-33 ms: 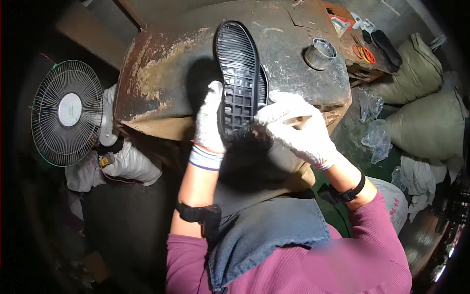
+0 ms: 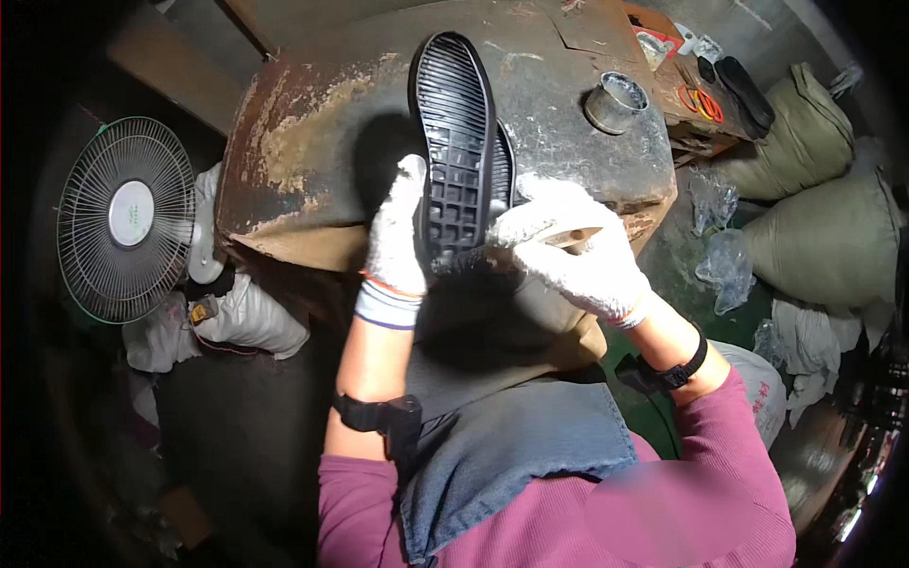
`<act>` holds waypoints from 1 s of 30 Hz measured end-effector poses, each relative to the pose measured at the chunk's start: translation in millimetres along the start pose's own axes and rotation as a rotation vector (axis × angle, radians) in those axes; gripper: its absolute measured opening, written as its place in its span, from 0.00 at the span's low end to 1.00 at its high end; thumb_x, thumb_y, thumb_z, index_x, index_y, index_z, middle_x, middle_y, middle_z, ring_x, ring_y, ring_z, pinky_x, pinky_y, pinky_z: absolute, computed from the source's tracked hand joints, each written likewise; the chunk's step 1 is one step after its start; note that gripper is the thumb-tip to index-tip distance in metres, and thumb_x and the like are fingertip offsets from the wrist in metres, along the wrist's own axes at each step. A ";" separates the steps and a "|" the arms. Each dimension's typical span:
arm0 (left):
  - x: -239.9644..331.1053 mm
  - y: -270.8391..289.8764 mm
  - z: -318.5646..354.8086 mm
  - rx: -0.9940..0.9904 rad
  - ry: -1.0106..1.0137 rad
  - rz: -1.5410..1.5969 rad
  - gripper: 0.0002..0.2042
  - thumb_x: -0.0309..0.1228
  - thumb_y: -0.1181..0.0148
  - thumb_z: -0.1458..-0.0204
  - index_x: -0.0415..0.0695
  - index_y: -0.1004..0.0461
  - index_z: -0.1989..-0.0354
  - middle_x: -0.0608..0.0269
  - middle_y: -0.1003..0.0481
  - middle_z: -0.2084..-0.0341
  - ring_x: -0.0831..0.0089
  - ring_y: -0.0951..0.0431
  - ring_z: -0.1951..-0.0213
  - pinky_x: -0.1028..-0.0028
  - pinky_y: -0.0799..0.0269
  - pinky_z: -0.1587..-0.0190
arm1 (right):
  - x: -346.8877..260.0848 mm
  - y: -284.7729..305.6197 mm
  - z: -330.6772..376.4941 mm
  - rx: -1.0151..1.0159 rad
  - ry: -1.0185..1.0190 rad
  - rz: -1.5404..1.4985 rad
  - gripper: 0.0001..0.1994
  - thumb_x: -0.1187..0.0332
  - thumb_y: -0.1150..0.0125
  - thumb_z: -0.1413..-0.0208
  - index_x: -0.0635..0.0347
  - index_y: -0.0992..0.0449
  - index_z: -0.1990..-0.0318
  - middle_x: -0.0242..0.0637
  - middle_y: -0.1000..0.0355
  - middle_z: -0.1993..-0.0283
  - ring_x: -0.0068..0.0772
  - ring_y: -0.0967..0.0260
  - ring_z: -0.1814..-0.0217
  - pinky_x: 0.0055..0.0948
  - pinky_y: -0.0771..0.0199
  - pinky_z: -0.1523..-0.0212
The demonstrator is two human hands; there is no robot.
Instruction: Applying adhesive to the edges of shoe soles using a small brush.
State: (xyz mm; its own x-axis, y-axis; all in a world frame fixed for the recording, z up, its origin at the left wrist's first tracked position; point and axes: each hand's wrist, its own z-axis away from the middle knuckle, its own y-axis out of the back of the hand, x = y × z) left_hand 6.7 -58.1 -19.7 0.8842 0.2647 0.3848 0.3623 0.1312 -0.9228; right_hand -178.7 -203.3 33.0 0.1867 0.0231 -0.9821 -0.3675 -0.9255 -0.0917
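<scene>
A black rubber shoe sole (image 2: 457,133) stands on end over the worn table (image 2: 303,151), its gridded inner side facing me. My left hand (image 2: 398,241), in a white glove, grips the sole's lower left edge. In my gloved right hand (image 2: 573,256) I hold a wooden-handled tool (image 2: 566,238) that looks like a brush. The dark tip of the tool lies against the sole's lower end. A denim apron covers my lap below both hands.
A round metal tin (image 2: 615,102) sits on the table at the right. Orange-handled scissors (image 2: 701,100) lie on a bench behind it. A floor fan (image 2: 128,218) stands at the left. Filled sacks (image 2: 833,237) and plastic bags pile up at the right.
</scene>
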 end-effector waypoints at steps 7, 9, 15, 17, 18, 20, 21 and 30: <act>11.2 1.9 26.7 0.021 -0.480 -1.423 0.27 0.49 0.52 0.27 0.39 0.32 0.32 0.50 0.20 0.45 0.57 0.15 0.52 0.59 0.15 0.48 | -23.3 15.8 -38.1 -0.051 0.340 0.740 0.07 0.66 0.29 0.46 0.52 0.12 0.61 0.36 0.17 0.63 0.38 0.19 0.58 0.35 0.20 0.48; 9.5 2.3 32.0 0.289 -0.021 -0.692 0.27 0.50 0.53 0.27 0.42 0.32 0.31 0.48 0.20 0.46 0.53 0.14 0.55 0.56 0.12 0.58 | -19.7 23.1 -51.0 0.004 0.268 0.617 0.07 0.67 0.29 0.48 0.54 0.12 0.61 0.37 0.18 0.65 0.37 0.19 0.61 0.33 0.19 0.55; -4.6 -12.6 33.2 0.214 0.147 -0.311 0.27 0.50 0.55 0.26 0.41 0.33 0.31 0.44 0.20 0.46 0.48 0.14 0.55 0.51 0.11 0.60 | -1.7 73.1 -103.7 0.129 0.546 1.084 0.07 0.63 0.27 0.49 0.48 0.12 0.62 0.36 0.18 0.66 0.42 0.20 0.61 0.36 0.20 0.56; -10.5 -5.2 41.9 0.214 0.145 -0.314 0.30 0.52 0.58 0.26 0.38 0.35 0.29 0.35 0.22 0.47 0.43 0.15 0.55 0.45 0.14 0.55 | -0.8 77.3 -112.7 0.177 0.617 1.074 0.07 0.63 0.28 0.48 0.45 0.12 0.61 0.33 0.17 0.64 0.42 0.20 0.58 0.38 0.21 0.51; -14.5 1.9 46.9 0.210 0.150 -0.313 0.30 0.52 0.58 0.26 0.38 0.35 0.29 0.35 0.22 0.47 0.43 0.15 0.55 0.45 0.14 0.55 | 2.8 77.3 -106.9 0.181 0.614 1.079 0.07 0.63 0.28 0.48 0.45 0.12 0.61 0.33 0.17 0.64 0.42 0.20 0.58 0.38 0.21 0.51; -12.1 15.4 47.9 0.166 0.221 -0.172 0.33 0.55 0.60 0.27 0.38 0.37 0.29 0.30 0.23 0.47 0.39 0.16 0.54 0.40 0.16 0.51 | 12.8 69.9 -105.5 0.151 0.767 1.270 0.07 0.64 0.28 0.50 0.43 0.12 0.62 0.30 0.16 0.62 0.41 0.20 0.56 0.40 0.23 0.45; -9.0 15.1 51.5 0.162 0.204 -0.182 0.33 0.55 0.60 0.27 0.38 0.37 0.29 0.30 0.23 0.47 0.39 0.16 0.54 0.40 0.16 0.51 | 17.3 62.3 -94.6 0.154 0.778 1.322 0.08 0.65 0.28 0.52 0.42 0.12 0.62 0.29 0.15 0.61 0.39 0.20 0.55 0.41 0.25 0.42; -24.0 -18.7 55.3 0.055 0.282 0.293 0.38 0.58 0.61 0.29 0.40 0.48 0.22 0.34 0.39 0.29 0.23 0.27 0.41 0.21 0.28 0.49 | -2.3 56.1 -119.4 -0.022 0.916 1.280 0.10 0.65 0.28 0.50 0.47 0.14 0.59 0.31 0.19 0.64 0.41 0.21 0.58 0.41 0.24 0.41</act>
State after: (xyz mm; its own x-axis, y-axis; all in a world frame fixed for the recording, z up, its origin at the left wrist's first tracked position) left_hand -37.6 -14.0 -10.5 0.9965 0.0273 0.0786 0.0739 0.1416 -0.9872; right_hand -91.0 -300.5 49.8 0.2443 -0.9693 0.0268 -0.6966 -0.1562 0.7003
